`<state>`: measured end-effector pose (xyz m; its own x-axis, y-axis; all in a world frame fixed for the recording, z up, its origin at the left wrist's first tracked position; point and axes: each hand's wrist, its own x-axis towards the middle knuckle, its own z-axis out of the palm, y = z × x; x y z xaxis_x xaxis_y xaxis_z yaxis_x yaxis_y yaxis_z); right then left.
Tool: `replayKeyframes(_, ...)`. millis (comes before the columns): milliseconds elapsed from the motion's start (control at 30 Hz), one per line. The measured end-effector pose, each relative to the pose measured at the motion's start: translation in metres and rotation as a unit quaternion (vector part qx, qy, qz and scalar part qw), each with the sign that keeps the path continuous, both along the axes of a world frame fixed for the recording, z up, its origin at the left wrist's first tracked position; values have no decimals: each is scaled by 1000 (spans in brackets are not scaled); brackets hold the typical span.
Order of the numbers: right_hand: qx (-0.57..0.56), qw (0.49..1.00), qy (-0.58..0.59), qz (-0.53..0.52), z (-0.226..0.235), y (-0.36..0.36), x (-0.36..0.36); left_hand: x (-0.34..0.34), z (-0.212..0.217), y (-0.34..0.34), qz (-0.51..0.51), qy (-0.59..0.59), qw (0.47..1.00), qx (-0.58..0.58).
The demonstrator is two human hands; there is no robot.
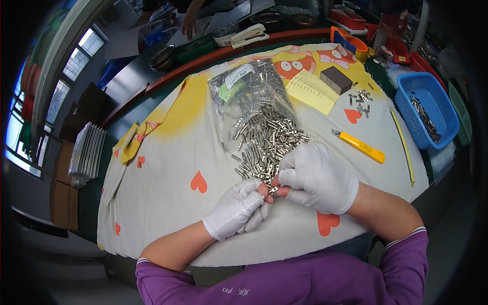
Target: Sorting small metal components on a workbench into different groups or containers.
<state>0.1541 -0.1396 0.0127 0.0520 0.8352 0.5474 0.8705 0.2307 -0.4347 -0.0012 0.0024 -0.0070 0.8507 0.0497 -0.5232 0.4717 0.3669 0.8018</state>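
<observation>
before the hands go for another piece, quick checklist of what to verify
1. Small metal part pinched between the fingertips of the left hand and right hand: ok.
2. Pile of metal parts close in front of the hands: ok.
3. Clear bag lying open toward the pile: ok.
4. Yellow utility knife apart from the hands: ok; blade in or out: cannot tell.
5. Blue basket already holding parts, room left: ok.
6. Part undamaged: cannot tell.
</observation>
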Motion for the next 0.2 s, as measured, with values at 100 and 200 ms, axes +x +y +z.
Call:
replayKeyframes(100, -13, 1000, -9, 0, 2, -1, 1, 2, 2, 0, -16, 4, 1000, 13)
replayKeyframes(200, -95, 994, -62, -10, 3, -4, 0, 1, -5, -4, 22, -42, 999, -19)
